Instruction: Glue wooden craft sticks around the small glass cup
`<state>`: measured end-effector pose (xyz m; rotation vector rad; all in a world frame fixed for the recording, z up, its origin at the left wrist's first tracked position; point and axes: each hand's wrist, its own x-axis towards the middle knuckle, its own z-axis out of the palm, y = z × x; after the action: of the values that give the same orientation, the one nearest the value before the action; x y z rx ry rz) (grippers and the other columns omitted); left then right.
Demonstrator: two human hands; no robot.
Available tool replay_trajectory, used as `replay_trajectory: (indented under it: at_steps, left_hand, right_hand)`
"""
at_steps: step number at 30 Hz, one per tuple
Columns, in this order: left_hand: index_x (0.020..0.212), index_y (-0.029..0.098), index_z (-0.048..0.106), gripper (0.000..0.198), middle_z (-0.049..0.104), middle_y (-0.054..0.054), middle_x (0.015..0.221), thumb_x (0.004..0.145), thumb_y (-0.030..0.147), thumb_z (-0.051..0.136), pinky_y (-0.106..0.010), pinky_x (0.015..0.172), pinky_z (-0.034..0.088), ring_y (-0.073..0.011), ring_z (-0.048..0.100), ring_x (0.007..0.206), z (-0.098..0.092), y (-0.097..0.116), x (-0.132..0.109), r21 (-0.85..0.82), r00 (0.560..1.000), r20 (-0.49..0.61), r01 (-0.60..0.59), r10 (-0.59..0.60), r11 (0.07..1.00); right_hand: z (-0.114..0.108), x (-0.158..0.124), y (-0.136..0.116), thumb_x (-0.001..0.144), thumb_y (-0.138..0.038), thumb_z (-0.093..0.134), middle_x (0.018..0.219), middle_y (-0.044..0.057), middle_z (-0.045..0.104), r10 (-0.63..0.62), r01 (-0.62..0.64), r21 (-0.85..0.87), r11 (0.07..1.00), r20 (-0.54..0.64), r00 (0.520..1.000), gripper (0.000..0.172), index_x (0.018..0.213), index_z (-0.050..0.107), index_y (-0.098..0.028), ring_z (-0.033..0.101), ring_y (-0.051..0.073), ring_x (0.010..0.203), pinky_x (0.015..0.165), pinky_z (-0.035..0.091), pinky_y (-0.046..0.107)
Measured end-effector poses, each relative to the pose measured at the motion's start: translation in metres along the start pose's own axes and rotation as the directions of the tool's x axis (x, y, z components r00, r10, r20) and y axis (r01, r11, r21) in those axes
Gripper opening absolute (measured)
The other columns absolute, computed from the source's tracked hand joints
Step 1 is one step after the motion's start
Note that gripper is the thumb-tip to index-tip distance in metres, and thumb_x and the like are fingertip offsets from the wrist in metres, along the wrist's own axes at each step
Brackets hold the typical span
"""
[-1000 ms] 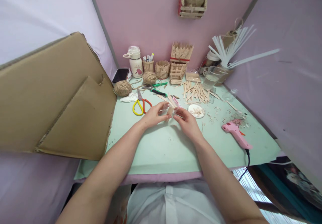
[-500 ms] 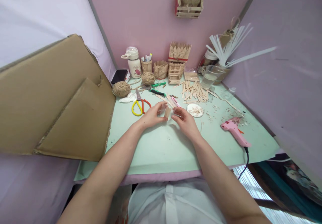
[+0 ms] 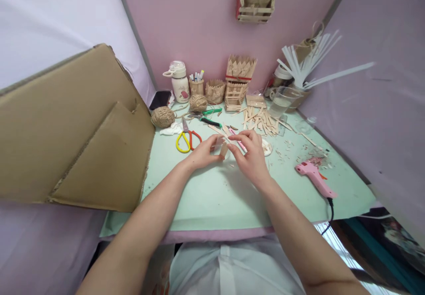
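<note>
My left hand is wrapped around a small clear plastic cup above the middle of the table. A short flat wooden stick piece stands against the cup's side, by my left thumb. My right hand is at the cup's right side, thumb and fingers bent toward its rim. What lies between those fingertips is too small to make out. Just behind the hands are a pink pen-like tool and loose sticks. A white dish is partly hidden behind my right hand.
Scissors, pliers and twine balls lie at the back left. A pile of wooden sticks is at the back right. A pink glue gun with a cord rests at right. Cardboard stands at left.
My right hand has risen slightly and moved right, its fingers now bent over near the cup's rim and covering part of the white dish. The left hand keeps hold of the cup.
</note>
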<state>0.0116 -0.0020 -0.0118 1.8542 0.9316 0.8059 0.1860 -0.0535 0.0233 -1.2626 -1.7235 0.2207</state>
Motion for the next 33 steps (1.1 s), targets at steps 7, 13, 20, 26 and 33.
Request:
replay_trajectory:
  at_steps: [7, 13, 20, 26, 33]
  left_hand:
    - [0.127, 0.021, 0.048, 0.062, 0.058, -0.009, 0.129, 0.069, 0.019, 0.07, -0.04, 0.101, 0.049, -0.0242, 0.058, 0.118, 0.0, 0.0, 0.0, 0.048, 1.0, -0.007, -0.005, 0.006, 0.999]
    - [0.128, 0.021, 0.048, 0.063, 0.059, -0.009, 0.13, 0.069, 0.02, 0.071, -0.042, 0.101, 0.049, -0.0254, 0.057, 0.12, 0.0, 0.0, 0.0, 0.065, 1.0, -0.013, 0.0, 0.001, 0.998]
    - [0.132, 0.019, 0.047, 0.069, 0.054, -0.014, 0.136, 0.068, 0.02, 0.073, -0.044, 0.107, 0.044, -0.0266, 0.053, 0.127, 0.002, -0.003, 0.0, -0.062, 1.0, 0.015, 0.002, -0.001, 0.998]
    - [0.142, 0.023, 0.038, 0.085, 0.043, -0.014, 0.149, 0.066, 0.017, 0.075, -0.045, 0.117, 0.03, -0.0269, 0.04, 0.14, 0.001, -0.011, 0.001, -0.166, 0.996, 0.086, -0.012, 0.027, 0.986]
    - [0.143, 0.019, 0.039, 0.088, 0.048, -0.014, 0.145, 0.064, 0.019, 0.078, -0.045, 0.114, 0.036, -0.0291, 0.047, 0.134, -0.009, 0.002, -0.003, 0.146, 0.997, 0.071, -0.003, -0.008, 0.989]
  right_hand:
    - [0.005, 0.007, -0.001, 0.091, -0.03, 0.056, 0.081, 0.003, 0.066, -0.028, 0.049, -0.134, 0.99, 0.155, 0.988, 0.015, 0.08, 0.065, -0.024, 0.053, 0.025, 0.088, 0.078, 0.034, 0.04]
    - [0.009, 0.006, 0.001, 0.093, -0.03, 0.054, 0.079, 0.004, 0.066, -0.064, 0.085, -0.177, 0.981, 0.119, 0.991, 0.02, 0.077, 0.063, -0.024, 0.052, 0.024, 0.085, 0.075, 0.032, 0.038]
    - [-0.002, 0.005, 0.007, 0.089, -0.04, 0.059, 0.107, 0.007, 0.066, -0.014, 0.016, -0.02, 1.0, 0.086, 0.996, 0.023, 0.106, 0.064, -0.026, 0.057, 0.025, 0.1, 0.089, 0.038, 0.043]
    - [-0.012, 0.002, 0.037, 0.091, -0.046, 0.051, 0.116, 0.009, 0.068, 0.276, -0.29, 0.227, 0.93, 0.092, 0.957, 0.037, 0.12, 0.06, -0.023, 0.062, 0.024, 0.104, 0.09, 0.046, 0.043]
    - [-0.003, -0.006, 0.054, 0.086, -0.029, 0.053, 0.123, 0.01, 0.067, 0.265, -0.363, 0.248, 0.898, 0.354, 0.897, 0.036, 0.12, 0.062, -0.021, 0.063, 0.024, 0.112, 0.098, 0.047, 0.043]
